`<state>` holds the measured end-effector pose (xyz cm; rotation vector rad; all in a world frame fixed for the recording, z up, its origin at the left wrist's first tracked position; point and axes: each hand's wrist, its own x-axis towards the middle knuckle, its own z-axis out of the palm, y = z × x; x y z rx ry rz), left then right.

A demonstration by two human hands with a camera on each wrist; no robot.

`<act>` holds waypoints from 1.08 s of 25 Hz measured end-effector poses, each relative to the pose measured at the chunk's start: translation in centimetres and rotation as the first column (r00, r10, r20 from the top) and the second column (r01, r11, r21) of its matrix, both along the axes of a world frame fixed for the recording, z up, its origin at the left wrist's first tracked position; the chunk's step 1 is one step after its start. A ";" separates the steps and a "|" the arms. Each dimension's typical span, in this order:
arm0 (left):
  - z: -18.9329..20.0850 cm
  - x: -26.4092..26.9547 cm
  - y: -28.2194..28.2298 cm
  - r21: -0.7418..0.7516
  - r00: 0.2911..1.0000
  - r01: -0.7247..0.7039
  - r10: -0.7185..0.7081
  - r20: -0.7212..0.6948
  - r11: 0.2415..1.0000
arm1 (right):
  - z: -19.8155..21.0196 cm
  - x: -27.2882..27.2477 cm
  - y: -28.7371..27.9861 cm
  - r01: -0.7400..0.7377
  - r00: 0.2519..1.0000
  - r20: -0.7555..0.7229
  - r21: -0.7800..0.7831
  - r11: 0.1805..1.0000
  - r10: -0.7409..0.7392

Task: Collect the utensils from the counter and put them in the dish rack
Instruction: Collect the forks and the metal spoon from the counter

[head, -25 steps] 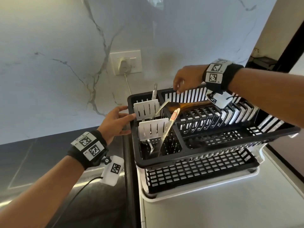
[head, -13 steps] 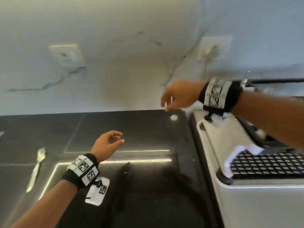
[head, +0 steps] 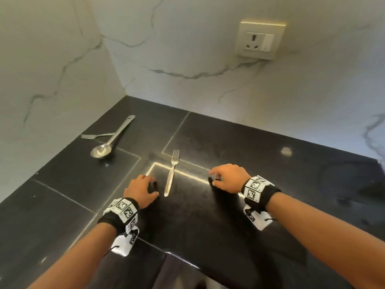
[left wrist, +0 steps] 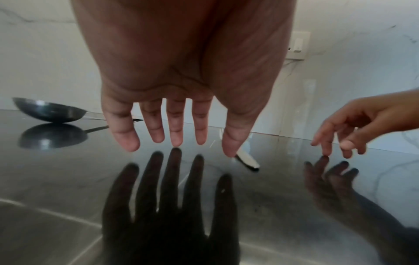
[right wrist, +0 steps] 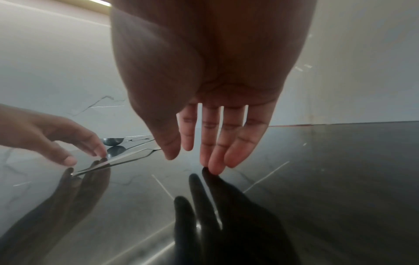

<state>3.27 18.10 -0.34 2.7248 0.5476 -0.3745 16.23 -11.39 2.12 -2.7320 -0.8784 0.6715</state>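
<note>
Nearest, both forearms reach over the glossy black worktop (head: 239, 222), each wrist wrapped in a black band carrying white squares printed with black block patterns; no words or brand can be read on them. The left hand (head: 140, 189) is low over the worktop with its fingers (left wrist: 156, 130) straight and spread, gripping nothing, its thumb just beside the handle end of a fork (head: 171, 174). The right hand (head: 228, 177) hovers to the right of that fork, fingers (right wrist: 212, 143) extended and slightly parted, empty, with its fingertips just above the surface. The fork lies flat between the two hands, prongs pointing away toward the wall. Farther back and to the left, a steel ladle (head: 110, 141) rests with its bowl nearer and its long handle crossing over a second fork (head: 94, 136). Beyond, on the white marble wall, sits a socket (head: 260, 40) with a switch; no writing is legible there. The dish rack is out of sight.
</note>
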 end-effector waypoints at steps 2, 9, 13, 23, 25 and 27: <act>-1.0 -0.6 0.7 0.025 0.999 0.037 -0.037 -0.007 0.999 | -0.6 1.0 4.6 -0.013 1.000 -0.013 0.032 0.999 0.014; -0.9 0.1 1.1 0.008 0.999 0.021 -0.020 -0.029 1.000 | -2.9 5.5 15.6 0.042 0.990 -0.137 0.139 0.989 -0.022; -0.4 0.6 1.6 -0.028 0.998 0.013 -0.015 -0.057 1.000 | -4.2 7.4 17.6 0.068 0.989 -0.143 0.131 0.989 -0.049; 3.8 7.1 14.6 -0.201 0.942 -0.249 0.285 0.177 0.947 | -3.1 10.1 20.0 0.283 0.902 -0.370 0.118 0.952 -0.222; 4.4 9.3 19.0 -0.115 0.950 -0.251 0.267 0.160 0.961 | -2.8 10.7 20.7 0.323 0.883 -0.392 0.111 0.940 -0.257; 4.4 11.7 23.1 -0.018 0.975 -0.191 0.192 0.116 0.981 | -2.6 11.3 21.5 0.345 0.869 -0.409 0.098 0.934 -0.278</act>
